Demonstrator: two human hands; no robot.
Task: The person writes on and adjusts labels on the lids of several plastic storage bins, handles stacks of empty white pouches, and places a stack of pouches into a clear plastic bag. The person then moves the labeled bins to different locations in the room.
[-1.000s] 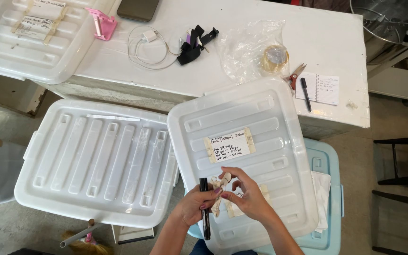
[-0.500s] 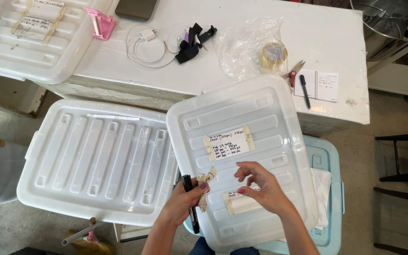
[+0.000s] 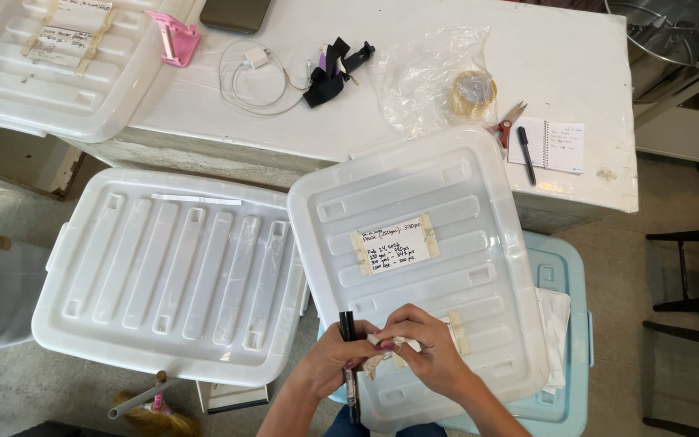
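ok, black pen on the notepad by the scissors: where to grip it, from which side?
Grip the black pen mid-barrel, coming straight down from above. It lies flat, running lengthwise near the notepad's left edge, its long sides free. The red-handled scissors sit close at its upper left, so stay clear of that end.

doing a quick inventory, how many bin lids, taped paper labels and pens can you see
White plastic bin lids: 3, far left on the table, left, under the hands
Taped paper labels in clear view: 2, and
Pens: 2, black marker in the left hand, black pen by the notepad
Total: 7
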